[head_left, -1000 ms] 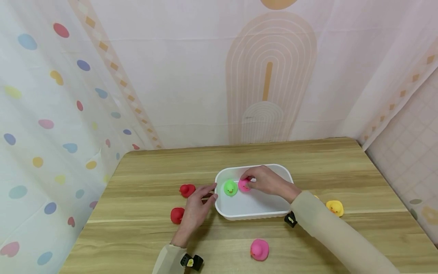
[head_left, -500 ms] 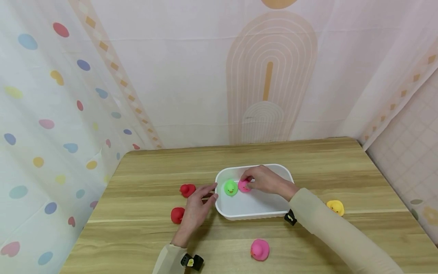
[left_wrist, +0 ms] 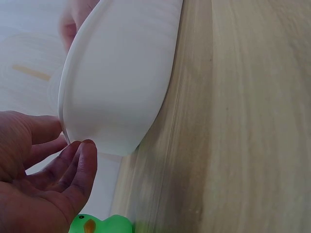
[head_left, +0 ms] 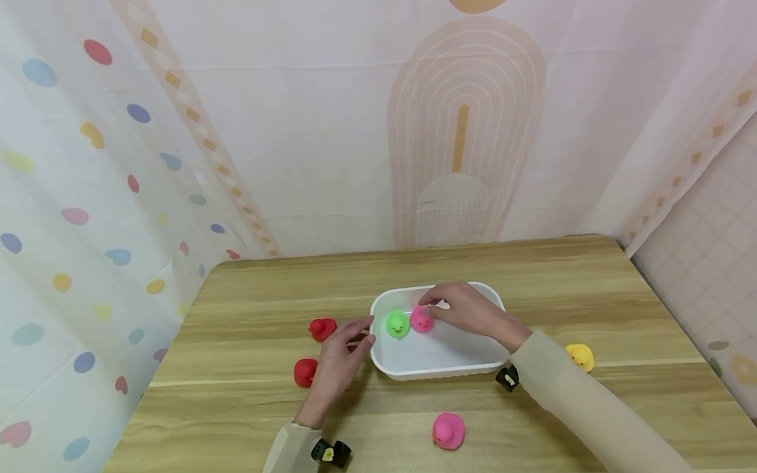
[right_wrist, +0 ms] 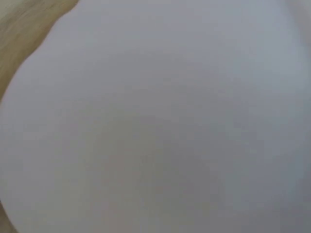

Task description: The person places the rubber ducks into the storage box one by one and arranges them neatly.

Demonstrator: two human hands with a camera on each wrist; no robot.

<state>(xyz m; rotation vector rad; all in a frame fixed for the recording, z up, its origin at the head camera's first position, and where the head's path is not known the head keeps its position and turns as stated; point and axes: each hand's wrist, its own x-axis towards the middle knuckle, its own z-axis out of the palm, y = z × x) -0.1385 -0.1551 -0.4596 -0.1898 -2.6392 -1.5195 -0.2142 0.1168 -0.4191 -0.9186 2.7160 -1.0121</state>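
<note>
In the head view, a white plastic bin [head_left: 437, 358] stands on the table. My right hand [head_left: 464, 309] reaches into it, thumb and fingertips at the top and side of a pink rubber duck [head_left: 422, 321]. A green rubber duck [head_left: 397, 324] sits beside that duck. My left hand [head_left: 340, 355] touches the rim at the bin's left end with its fingertips. The left wrist view shows this hand [left_wrist: 43, 174] at the white wall [left_wrist: 121, 82], with a green duck [left_wrist: 104, 224] at the bottom edge. White surface fills the right wrist view; no fingers show there.
Two red ducks [head_left: 322, 329] lie left of the bin, by my left hand. Another pink duck [head_left: 449, 431] sits in front of the bin. A yellow duck [head_left: 580, 357] is at right, partly behind my right sleeve. A patterned curtain [head_left: 331, 151] hangs behind the table [head_left: 532, 263].
My right hand has shifted slightly right and up off the pink duck, baring more of it, with the duck staying in place. The left hand keeps its place at the rim.
</note>
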